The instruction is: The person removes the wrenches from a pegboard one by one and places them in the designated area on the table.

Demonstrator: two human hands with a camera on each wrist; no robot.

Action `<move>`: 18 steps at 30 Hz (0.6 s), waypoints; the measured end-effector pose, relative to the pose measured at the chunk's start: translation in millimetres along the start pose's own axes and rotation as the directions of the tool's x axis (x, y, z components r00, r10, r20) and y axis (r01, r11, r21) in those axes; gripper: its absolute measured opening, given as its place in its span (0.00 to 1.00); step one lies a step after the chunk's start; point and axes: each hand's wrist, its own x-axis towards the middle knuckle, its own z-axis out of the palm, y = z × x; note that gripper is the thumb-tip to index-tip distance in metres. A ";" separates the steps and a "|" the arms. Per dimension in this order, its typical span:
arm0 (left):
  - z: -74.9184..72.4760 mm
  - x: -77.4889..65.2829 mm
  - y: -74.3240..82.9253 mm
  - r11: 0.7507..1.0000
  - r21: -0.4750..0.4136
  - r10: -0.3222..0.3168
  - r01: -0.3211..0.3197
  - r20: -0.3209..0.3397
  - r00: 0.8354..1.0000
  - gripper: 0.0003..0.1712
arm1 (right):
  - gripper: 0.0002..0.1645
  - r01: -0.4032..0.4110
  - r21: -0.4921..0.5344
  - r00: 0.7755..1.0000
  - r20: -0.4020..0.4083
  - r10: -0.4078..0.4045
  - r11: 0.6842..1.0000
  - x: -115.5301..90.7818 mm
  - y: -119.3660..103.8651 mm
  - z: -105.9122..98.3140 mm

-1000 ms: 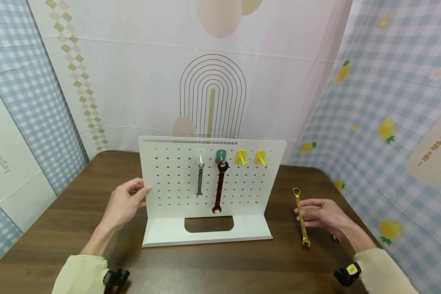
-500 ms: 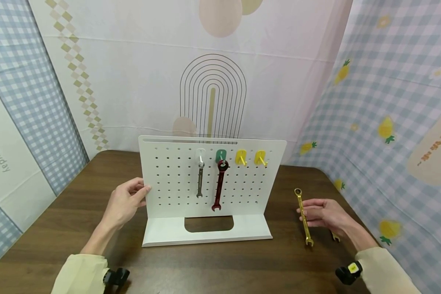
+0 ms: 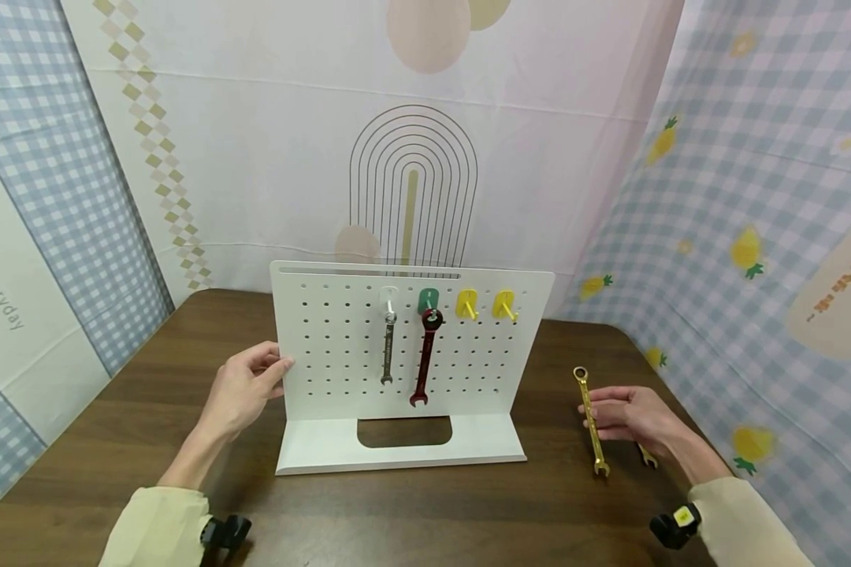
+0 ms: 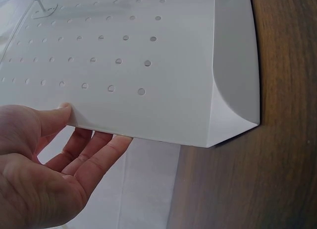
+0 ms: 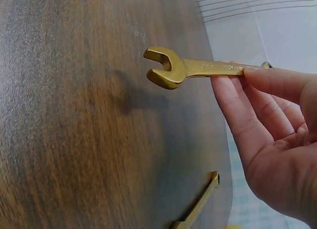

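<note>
With thumb in front and fingers behind, my left hand [image 3: 244,390] pinches the left edge of a white pegboard stand [image 3: 326,441]. A gold combination wrench [image 3: 592,425] is pinched between the thumb and fingers of my right hand [image 3: 634,417], ring end up and open end down. Its open jaw points away from the palm in the right wrist view, above the wood. On the board a small silver wrench [image 3: 388,354] hangs from a white hook [image 3: 389,296], and a dark red wrench [image 3: 424,362] from a green hook [image 3: 429,299]. Two yellow hooks [image 3: 466,304] hold nothing.
A second gold wrench [image 5: 198,204] lies on the brown wooden table [image 3: 432,512], partly hidden under my right hand in the head view. Patterned cloths [image 3: 269,157] hang behind the table and at both sides.
My right hand has shifted slightly right with the gold wrench, which also sits a little lower in view. The left hand keeps its hold on the board's edge.
</note>
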 end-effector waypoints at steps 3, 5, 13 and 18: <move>0.1 0.1 -0.2 1.000 -0.001 0.001 -0.001 -0.002 1.000 0.12 | 0.29 -0.002 -0.005 1.000 0.007 0.002 1.000 0.1 0.9 -0.8; 0.1 0.2 -0.4 1.000 0.000 0.002 -0.002 -0.003 1.000 0.12 | 0.28 -0.005 -0.009 1.000 0.006 0.005 1.000 0.2 1.3 -1.2; 0.1 0.2 -0.4 1.000 0.004 0.006 -0.006 -0.004 1.000 0.10 | 0.26 -0.018 -0.025 0.999 -0.039 0.017 1.000 -0.7 1.0 -1.1; -0.2 -0.3 -0.1 1.000 0.003 0.001 -0.001 -0.005 1.000 0.10 | 0.28 -0.030 -0.033 0.997 -0.069 0.028 0.999 -0.4 2.1 -1.2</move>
